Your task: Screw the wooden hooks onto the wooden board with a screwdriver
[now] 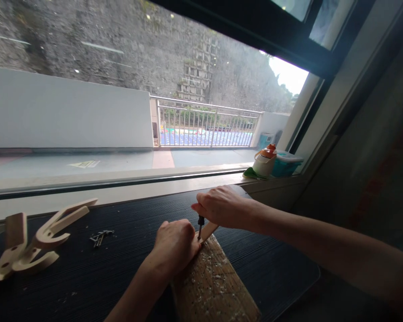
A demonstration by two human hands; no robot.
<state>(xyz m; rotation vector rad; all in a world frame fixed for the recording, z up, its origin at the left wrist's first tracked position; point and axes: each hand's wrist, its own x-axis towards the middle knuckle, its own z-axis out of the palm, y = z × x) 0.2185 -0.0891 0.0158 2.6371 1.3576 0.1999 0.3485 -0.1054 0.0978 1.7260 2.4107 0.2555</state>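
Note:
My right hand (223, 205) is closed around the handle of a screwdriver (200, 221), whose thin shaft points down. Its tip meets a narrow pale wooden piece (209, 230), where a screw may sit, too small to make out. My left hand (175, 241) is closed on the near end of that piece, pressing it against a thick, worn wooden board (218, 279). Small holes and white chips mark the board's face. Most of the screwdriver's handle is hidden in my right fist, and my left fingertips are mostly out of sight.
Loose screws (101, 238) lie in a small pile on the black table (127, 268). Curved wooden pieces (30, 250) rest at the left. On the windowsill stand a white bottle with an orange cap (264, 163) and a teal box (286, 164), before a large window.

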